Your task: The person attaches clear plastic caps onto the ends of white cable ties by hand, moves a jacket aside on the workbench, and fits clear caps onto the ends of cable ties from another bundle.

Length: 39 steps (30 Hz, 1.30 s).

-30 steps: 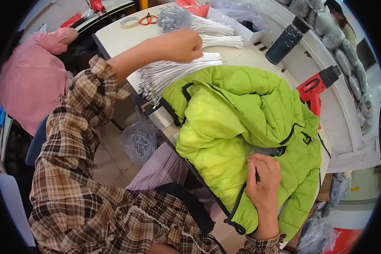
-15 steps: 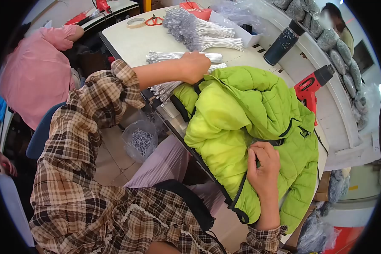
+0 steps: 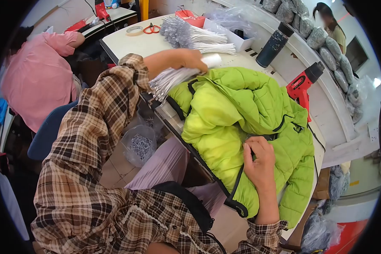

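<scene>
A bright green puffer jacket (image 3: 283, 148) with yellow-green lining lies across the table's right part and hangs over its front edge. My right hand (image 3: 259, 162) rests on it with curled fingers, closed at the lining's edge; the fingertips are partly hidden. Above the jacket's left end, my left hand (image 3: 191, 60) is closed around a bundle of white wires (image 3: 169, 83), blurred by motion. One blurred white end sticks out to the right of the fist, and loose wire ends fan out to the lower left.
Behind lie more white wires with grey ends (image 3: 178, 33), red scissors (image 3: 152, 28), a tape roll (image 3: 134, 30), a white box (image 3: 230, 36) and a dark bottle (image 3: 275, 45). A red heat gun (image 3: 302, 86) stands right. Below hangs a bag of small parts (image 3: 140, 146). A co-worker in pink (image 3: 40, 80) sits left.
My left hand has shifted slightly left and up, and a wire bundle that lay on the table is now in its grip. My right hand stays on the jacket. The whole view has shifted slightly.
</scene>
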Each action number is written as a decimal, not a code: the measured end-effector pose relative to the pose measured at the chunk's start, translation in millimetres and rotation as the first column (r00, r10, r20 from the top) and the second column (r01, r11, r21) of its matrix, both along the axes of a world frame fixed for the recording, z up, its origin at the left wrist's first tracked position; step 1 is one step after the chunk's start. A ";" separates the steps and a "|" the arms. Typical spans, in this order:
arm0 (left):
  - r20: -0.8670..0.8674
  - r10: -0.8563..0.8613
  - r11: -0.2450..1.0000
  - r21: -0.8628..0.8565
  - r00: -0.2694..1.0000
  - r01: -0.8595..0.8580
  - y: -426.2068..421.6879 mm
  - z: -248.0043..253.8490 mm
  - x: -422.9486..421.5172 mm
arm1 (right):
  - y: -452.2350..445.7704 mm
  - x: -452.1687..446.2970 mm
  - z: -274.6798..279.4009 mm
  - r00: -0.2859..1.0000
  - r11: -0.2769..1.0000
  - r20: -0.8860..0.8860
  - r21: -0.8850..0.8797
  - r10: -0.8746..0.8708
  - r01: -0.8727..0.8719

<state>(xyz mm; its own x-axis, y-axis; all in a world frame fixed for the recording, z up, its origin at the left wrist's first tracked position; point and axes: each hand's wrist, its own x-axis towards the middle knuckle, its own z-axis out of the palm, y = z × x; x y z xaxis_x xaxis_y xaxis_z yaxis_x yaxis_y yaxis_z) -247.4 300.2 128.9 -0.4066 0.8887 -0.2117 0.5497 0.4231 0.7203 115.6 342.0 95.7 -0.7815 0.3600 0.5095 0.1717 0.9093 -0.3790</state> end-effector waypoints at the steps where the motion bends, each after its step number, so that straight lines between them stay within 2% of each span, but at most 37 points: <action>1: -0.002 0.002 1.000 -0.004 1.000 -0.002 -5.4 0.0 -4.6 | 0.0 1.2 -1.2 1.000 1.000 -0.002 -0.002 0.000 0.000; 3: 0.421 0.104 0.980 0.113 0.901 -0.165 -15.0 1.7 -15.0 | 0.9 0.5 0.4 1.000 1.000 -0.006 0.006 0.001 -0.001; 9: 0.383 0.004 0.947 0.295 0.924 -0.126 -47.7 39.2 -16.2 | 4.1 0.8 -1.0 1.000 1.000 -0.012 -0.003 0.015 -0.015; 13: 0.185 -0.040 0.913 0.405 0.982 -0.039 -78.2 68.8 0.1 | -0.2 -1.9 2.6 0.995 0.992 -0.100 -0.124 0.023 -0.035; 18: 0.095 -0.104 0.844 0.535 0.990 0.038 -118.8 104.1 50.1 | -2.3 -6.1 9.4 0.961 0.999 -0.274 -0.033 -0.042 0.035; 20: 0.109 -0.125 0.842 0.538 0.986 0.047 -129.5 108.6 75.3 | -10.2 -10.2 29.2 0.963 0.999 -0.267 0.010 -0.031 0.034; 21: 0.127 -0.139 0.845 0.532 0.982 0.051 -134.0 108.9 89.2 | -18.6 -15.3 45.1 0.963 0.999 -0.265 0.009 -0.042 0.046; 23: 0.170 -0.172 0.857 0.511 0.970 0.062 -140.1 103.1 114.5 | -43.1 -30.2 79.7 0.927 0.975 -0.360 0.218 0.109 -0.030; 25: 0.184 -0.213 0.857 0.507 0.960 0.093 -142.8 93.6 133.4 | -66.1 -46.3 101.9 0.881 0.976 -0.446 0.207 0.156 -0.068; 28: 0.198 -0.279 0.845 0.515 0.940 0.142 -147.5 81.7 150.9 | -79.4 -66.0 106.8 0.847 0.974 -0.498 0.210 0.184 -0.088; 34: 0.169 -0.242 0.812 0.575 0.955 0.104 -160.9 69.7 158.8 | -89.3 -74.6 101.9 0.862 0.979 -0.481 0.188 0.158 -0.075; 39: 0.186 -0.255 0.807 0.582 0.949 0.103 -166.3 58.1 157.7 | -92.1 -78.0 103.6 0.930 0.988 -0.345 0.128 0.130 -0.090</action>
